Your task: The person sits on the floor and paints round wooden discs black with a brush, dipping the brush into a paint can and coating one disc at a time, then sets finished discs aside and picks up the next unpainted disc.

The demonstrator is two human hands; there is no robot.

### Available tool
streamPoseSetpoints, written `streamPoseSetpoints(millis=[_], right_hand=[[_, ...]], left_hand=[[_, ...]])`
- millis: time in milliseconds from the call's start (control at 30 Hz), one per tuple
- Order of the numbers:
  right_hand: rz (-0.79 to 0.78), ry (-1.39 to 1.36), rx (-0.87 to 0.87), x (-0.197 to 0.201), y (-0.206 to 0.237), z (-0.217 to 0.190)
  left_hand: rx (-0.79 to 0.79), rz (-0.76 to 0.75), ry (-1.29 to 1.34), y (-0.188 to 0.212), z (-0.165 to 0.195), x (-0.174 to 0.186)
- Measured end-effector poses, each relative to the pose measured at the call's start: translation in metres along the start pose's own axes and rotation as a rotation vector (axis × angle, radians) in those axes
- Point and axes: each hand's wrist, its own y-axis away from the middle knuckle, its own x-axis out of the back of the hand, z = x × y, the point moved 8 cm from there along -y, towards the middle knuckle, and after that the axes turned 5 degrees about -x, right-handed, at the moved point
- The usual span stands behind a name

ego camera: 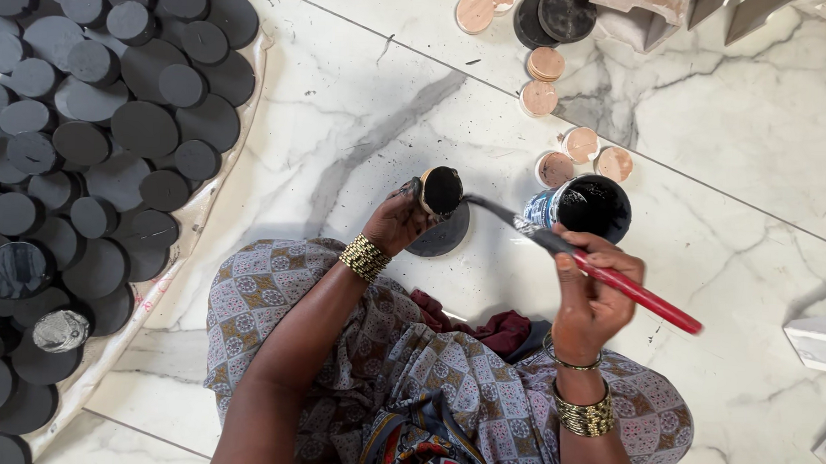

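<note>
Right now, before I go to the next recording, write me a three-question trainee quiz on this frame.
1. True or false: the right hand holds a red-handled brush.
2. What does the left hand hold up to the brush tip?
A. a black-coated disc
B. a cloth
C. the paint can
3. Fill in: the unpainted tan discs lie on the marble floor near the ____ of black paint.

Key: 1 true; 2 A; 3 can. The finished black discs lie spread on a sheet at the person's left.
</note>
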Motion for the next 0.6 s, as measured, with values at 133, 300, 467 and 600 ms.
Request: streamPoseSetpoints(millis=[133,300,467,600], right_hand=[[-0.018,0.029,0.038,-0.006,0.004,-0.004],[-0.117,-0.018,0.014,-0.02,0.014,-0.008],[-0.041,0.038,0.146,-0.015,0.009,-0.011],[-0.092,0.113,0.055,-0.017,0.007,0.002]], left_hand=[[-0.011,-0.007,-0.048,0.0,0.002,-0.005],[-0.02,0.004,-0.042,-0.002,0.005,0.001],[0.09,-0.011,-0.021,-0.001,-0.011,-0.002],[0.018,-0.005,-0.097,-0.001,-0.002,-0.006]])
